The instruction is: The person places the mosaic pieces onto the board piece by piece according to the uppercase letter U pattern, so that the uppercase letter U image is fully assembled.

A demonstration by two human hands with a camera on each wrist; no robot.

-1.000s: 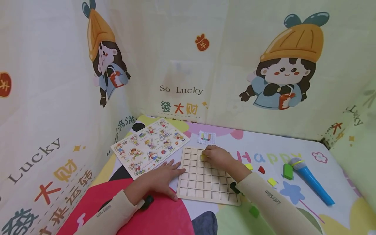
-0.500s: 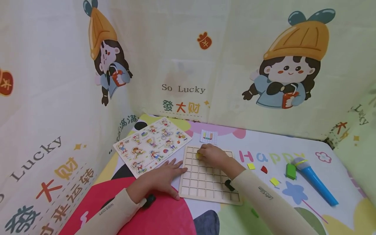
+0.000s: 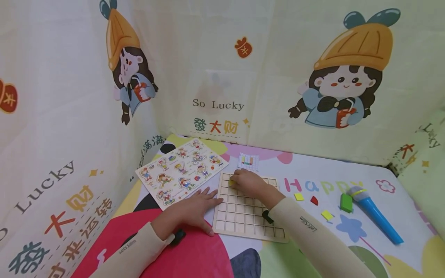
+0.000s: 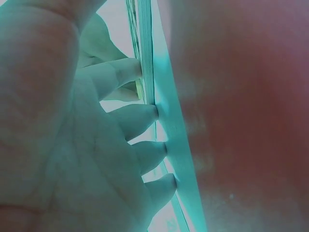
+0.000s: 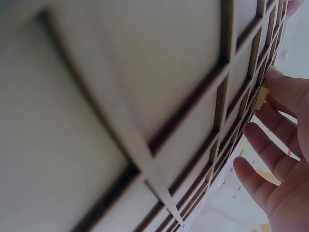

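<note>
A wooden board (image 3: 240,216) divided into square cells lies flat on the table. Between its thumb and index finger, my right hand (image 3: 253,186) pinches a small yellow tile (image 5: 261,98) at the far left cells of this board. In the right wrist view the tile touches the grid and its other fingers are spread apart. My left hand (image 3: 195,208) lies with fingers spread, its fingertips touching the board's left edge. Just behind the board is a small card (image 3: 248,162) with a coloured pattern on a grid. The right hand hides part of the upper grid.
A picture board (image 3: 182,170) of cartoon children lies at the left. To the right are yellow tiles (image 3: 326,215), a red piece (image 3: 314,200), a green block (image 3: 346,203) and a blue toy microphone (image 3: 377,216). Printed curtains (image 3: 215,69) hang behind the table.
My right hand has moved left across the far part of the grid with the yellow tile. The left hand stays at the board's edge. The head view has shifted slightly.
</note>
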